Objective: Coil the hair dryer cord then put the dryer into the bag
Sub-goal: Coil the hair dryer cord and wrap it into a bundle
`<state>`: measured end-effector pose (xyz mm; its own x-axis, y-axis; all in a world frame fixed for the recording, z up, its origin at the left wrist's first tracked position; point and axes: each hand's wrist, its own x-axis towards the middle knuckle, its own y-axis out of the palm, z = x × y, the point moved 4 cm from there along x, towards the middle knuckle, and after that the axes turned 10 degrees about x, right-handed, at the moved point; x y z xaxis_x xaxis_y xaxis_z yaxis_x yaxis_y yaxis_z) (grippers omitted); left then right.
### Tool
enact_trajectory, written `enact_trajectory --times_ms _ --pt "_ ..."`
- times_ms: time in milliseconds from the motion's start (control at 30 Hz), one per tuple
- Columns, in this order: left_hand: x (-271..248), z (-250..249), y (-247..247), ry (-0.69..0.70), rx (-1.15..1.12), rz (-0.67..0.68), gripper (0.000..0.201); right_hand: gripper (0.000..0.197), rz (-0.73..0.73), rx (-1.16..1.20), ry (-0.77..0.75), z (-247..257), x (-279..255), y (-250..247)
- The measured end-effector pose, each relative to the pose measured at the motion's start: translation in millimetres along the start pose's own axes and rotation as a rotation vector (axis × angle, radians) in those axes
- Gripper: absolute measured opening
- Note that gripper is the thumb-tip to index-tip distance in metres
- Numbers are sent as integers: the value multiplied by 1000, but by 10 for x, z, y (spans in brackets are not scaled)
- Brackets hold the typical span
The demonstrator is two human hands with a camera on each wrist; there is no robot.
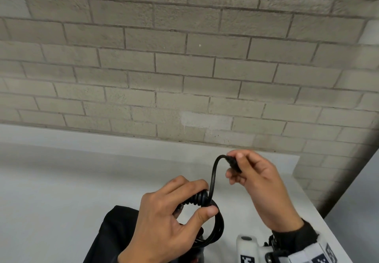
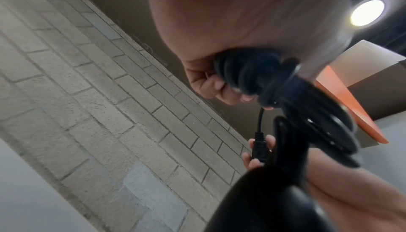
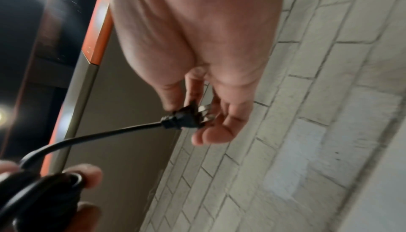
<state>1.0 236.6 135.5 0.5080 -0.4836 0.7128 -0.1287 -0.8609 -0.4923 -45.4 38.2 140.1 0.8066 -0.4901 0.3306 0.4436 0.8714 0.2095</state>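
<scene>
My left hand (image 1: 180,207) grips a bundle of black coiled cord (image 1: 200,200) above the white table, thumb pressed on the wraps; loops hang below it (image 1: 218,230). A free length of cord (image 1: 213,176) rises from the bundle to the black plug (image 1: 233,163), which my right hand (image 1: 246,172) pinches between thumb and fingers. In the right wrist view the plug (image 3: 184,119) shows its metal prongs. The black hair dryer body (image 2: 263,201) hangs below the coil (image 2: 252,74) in the left wrist view. A black bag (image 1: 111,234) lies on the table under my left hand.
The white table (image 1: 61,180) stands against a grey brick wall (image 1: 184,68); its right edge (image 1: 320,207) runs close to my right wrist. A white wrist camera mount (image 1: 252,248) sits at the lower right. An orange-edged panel (image 2: 342,96) and ceiling lamp (image 2: 367,12) show overhead.
</scene>
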Motion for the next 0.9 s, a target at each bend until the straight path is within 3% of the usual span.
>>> enact_trajectory --times_ms 100,300,367,433,567,800,900 --pt "-6 19 5 -15 -20 -1 29 23 146 -38 76 -140 -141 -6" --pt "9 8 44 -31 -38 7 29 9 274 -30 221 -231 -316 -5" --pt "11 -1 60 -33 -35 11 25 22 295 37 267 -217 -360 53" --pt "10 -6 65 -38 -46 13 20 30 298 77 280 -209 -392 117" --pt "2 -1 54 -45 -51 20 19 22 234 150 263 -213 -417 195" --pt "-1 9 59 -39 -52 10 20 23 223 392 384 -311 -496 299" --pt "-9 31 54 -53 -55 6 20 35 231 454 409 -341 -542 337"
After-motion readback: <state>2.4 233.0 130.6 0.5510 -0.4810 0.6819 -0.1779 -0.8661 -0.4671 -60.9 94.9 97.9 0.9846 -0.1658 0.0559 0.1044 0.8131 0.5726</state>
